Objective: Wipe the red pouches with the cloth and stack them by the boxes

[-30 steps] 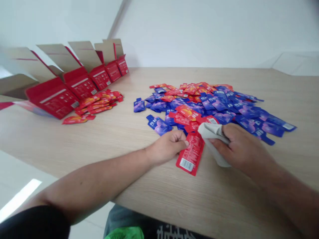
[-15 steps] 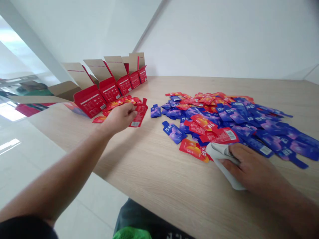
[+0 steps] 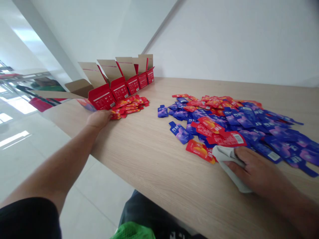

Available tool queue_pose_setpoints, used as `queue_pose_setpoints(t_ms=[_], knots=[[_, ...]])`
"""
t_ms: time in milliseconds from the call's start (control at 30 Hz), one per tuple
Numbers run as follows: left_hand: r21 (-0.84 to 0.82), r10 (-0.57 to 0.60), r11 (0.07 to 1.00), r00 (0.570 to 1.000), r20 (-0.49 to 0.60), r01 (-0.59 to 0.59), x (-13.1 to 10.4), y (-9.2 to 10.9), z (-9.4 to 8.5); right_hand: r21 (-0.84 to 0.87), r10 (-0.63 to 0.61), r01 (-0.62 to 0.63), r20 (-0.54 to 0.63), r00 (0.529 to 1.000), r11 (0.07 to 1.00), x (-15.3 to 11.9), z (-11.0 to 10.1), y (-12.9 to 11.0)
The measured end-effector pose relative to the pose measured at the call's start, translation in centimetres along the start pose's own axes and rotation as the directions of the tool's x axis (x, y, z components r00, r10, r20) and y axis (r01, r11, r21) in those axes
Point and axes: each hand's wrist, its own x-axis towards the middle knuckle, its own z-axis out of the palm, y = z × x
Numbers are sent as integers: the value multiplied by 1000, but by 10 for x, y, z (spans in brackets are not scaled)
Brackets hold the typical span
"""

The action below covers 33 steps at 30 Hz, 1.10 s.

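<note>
My left hand (image 3: 99, 119) reaches to the near end of a small heap of red pouches (image 3: 128, 106) beside the boxes. Its fingertips are at the pouches there, mostly hidden behind the hand, so whether they grip one is unclear. My right hand (image 3: 256, 167) is closed around a folded white cloth (image 3: 230, 167), close to the table surface. The cloth touches or overlaps the edge of a red pouch with orange fruit on it (image 3: 199, 150). Beyond it spreads a large mixed pile of red pouches and purple pouches (image 3: 243, 119).
A row of several red cardboard boxes (image 3: 102, 97) with raised flaps lines the table's left side. A lone purple pouch (image 3: 162, 112) lies between the two heaps. The wooden table (image 3: 149, 159) meets a white wall at the back. Something green (image 3: 133, 231) is at my lap.
My left hand has moved left and towards me, to the near end of the small heap; the red pouch it held is no longer visible in it. My right hand keeps the cloth. The view has shifted left.
</note>
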Motion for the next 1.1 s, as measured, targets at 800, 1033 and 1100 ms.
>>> queue_pose_setpoints(t_ms=[800,1033,1100], knots=[[-301,841,540,500,206,-786,-79,320,29,142,144,-104,-307,941,984,19,-20,-9],[-168,788,596,533,309,-785,-74,340,41,161,149,-99,-336,930,982,21,-26,-7],[-193,782,605,529,331,-773,-75,340,37,155,142,-94,-341,929,984,21,-27,-8]])
